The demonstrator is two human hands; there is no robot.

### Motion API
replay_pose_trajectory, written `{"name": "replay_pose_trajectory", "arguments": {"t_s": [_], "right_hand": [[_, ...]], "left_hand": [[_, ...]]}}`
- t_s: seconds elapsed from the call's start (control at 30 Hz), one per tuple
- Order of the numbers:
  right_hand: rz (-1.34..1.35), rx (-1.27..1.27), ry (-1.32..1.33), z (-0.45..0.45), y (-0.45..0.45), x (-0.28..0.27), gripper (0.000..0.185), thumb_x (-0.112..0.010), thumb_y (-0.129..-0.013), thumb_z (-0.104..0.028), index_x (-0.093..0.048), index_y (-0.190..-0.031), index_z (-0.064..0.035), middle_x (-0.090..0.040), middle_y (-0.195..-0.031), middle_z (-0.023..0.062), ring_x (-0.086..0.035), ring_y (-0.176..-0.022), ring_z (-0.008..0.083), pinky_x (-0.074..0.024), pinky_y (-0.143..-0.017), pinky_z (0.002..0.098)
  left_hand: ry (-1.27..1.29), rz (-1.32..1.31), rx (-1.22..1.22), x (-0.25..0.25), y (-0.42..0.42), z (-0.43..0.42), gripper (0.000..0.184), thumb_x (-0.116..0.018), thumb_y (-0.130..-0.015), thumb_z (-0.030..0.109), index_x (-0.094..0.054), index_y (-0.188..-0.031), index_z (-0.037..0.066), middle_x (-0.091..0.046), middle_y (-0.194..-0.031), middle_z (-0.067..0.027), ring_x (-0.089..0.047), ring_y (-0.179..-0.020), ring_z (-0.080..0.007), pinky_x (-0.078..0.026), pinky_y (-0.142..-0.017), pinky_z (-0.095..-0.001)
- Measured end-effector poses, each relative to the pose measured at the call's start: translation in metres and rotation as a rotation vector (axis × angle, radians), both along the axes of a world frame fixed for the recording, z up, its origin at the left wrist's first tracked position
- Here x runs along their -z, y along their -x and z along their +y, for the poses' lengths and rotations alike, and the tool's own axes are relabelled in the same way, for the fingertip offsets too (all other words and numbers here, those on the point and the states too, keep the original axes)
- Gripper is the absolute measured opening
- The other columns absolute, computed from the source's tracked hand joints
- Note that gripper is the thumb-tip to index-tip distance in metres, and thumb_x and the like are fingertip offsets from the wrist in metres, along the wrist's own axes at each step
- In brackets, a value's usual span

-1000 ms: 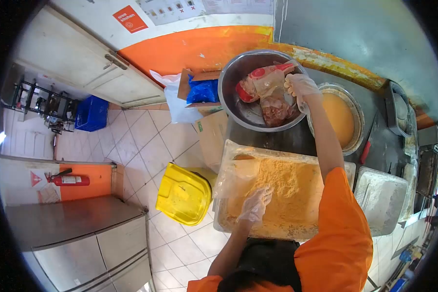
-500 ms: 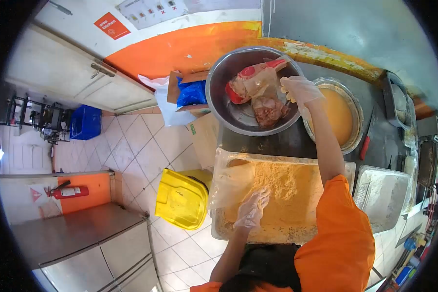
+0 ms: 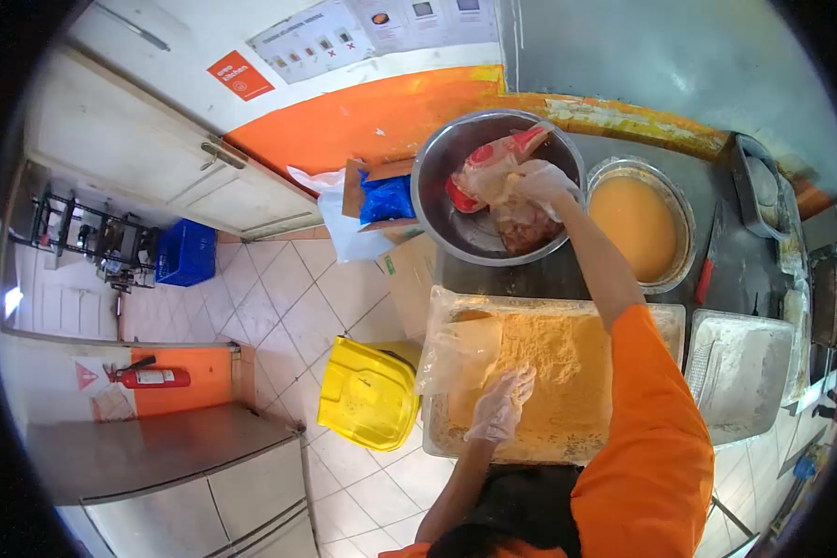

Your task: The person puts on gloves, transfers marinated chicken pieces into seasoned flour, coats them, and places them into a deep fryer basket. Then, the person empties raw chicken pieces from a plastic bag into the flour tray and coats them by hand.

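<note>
My right hand point(image 3: 541, 186), in a clear plastic glove, reaches into a large steel bowl point(image 3: 424, 209). It lies over a red-and-clear plastic bag point(image 3: 507, 153) and just above raw meat point(image 3: 523, 229); its fingertips blend with the bag, so their grip is unclear. My left hand point(image 3: 506, 402), gloved and dusted with flour, hovers over the left part of a wide tray point(image 3: 676, 327) of orange-yellow breading flour point(image 3: 567, 395). Its fingers are loosely extended and nothing shows in them. A clear plastic sheet point(image 3: 460, 349) hangs over the tray's left corner.
Right of the bowl stands a pan of orange batter point(image 3: 634, 228). A red-handled knife point(image 3: 707, 270) lies beyond it. A white-dusted tray with a wire basket point(image 3: 739, 372) sits at the right. Left on the floor are a yellow bin point(image 3: 367, 392) and a box with blue bags point(image 3: 386, 197).
My right hand has moved left and down from the bowl's right rim to over the bag and meat. My left hand stays over the flour. The whole view has shifted slightly.
</note>
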State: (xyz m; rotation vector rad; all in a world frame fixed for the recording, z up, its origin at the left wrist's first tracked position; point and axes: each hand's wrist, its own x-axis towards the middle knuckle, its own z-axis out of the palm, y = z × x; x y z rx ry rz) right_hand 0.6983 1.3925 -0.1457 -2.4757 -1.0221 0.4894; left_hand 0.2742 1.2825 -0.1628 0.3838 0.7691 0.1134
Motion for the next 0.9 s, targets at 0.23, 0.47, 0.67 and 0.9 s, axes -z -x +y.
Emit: {"name": "replay_pose_trajectory", "arguments": {"t_s": [0.23,0.47,0.67,0.9], "right_hand": [[-0.266,-0.277,-0.421,-0.044,0.048,-0.120,0.029,-0.064,-0.085,-0.024,-0.069,-0.108,-0.0079,-0.069,-0.104,0.0145,-0.064,-0.096,0.0298,-0.0493,-0.087,0.0357],[0.132,-0.267,-0.712,-0.089,0.124,-0.288,0.005,-0.064,-0.087,-0.007,-0.065,-0.090,-0.0029,-0.058,-0.080,-0.0026,-0.050,-0.079,0.0083,-0.0449,-0.073,0.0271],[0.238,-0.265,-0.793,-0.147,0.131,-0.332,0.022,-0.070,-0.083,-0.019,-0.067,-0.097,-0.0020,-0.065,-0.085,0.0025,-0.056,-0.079,0.0125,-0.0478,-0.075,0.0292],[0.138,-0.326,-0.764,-0.234,0.161,-0.292,0.020,-0.068,-0.084,-0.020,-0.066,-0.097,-0.0052,-0.065,-0.089,0.0025,-0.057,-0.078,0.0120,-0.0492,-0.070,0.0281]], "left_hand": [[0.042,-0.017,0.007,-0.015,0.005,-0.001,0.043,-0.055,-0.098,0.020,-0.050,-0.130,-0.007,-0.051,-0.134,-0.0255,-0.049,-0.128,-0.0336,-0.036,-0.112,-0.0421],[0.118,-0.279,0.097,-0.069,-0.029,0.017,0.046,-0.045,-0.102,0.031,-0.049,-0.131,-0.005,-0.053,-0.134,-0.0224,-0.050,-0.127,-0.0327,-0.038,-0.111,-0.0432],[0.487,-0.719,0.094,-0.155,-0.057,0.045,0.072,-0.032,-0.100,0.056,-0.038,-0.142,-0.002,-0.048,-0.141,-0.0206,-0.047,-0.130,-0.0345,-0.036,-0.112,-0.0462],[0.766,-0.890,0.424,-0.143,-0.052,-0.022,0.066,-0.046,-0.093,0.062,-0.050,-0.132,0.010,-0.061,-0.122,-0.0119,-0.062,-0.107,-0.0310,-0.056,-0.083,-0.0429]]}}
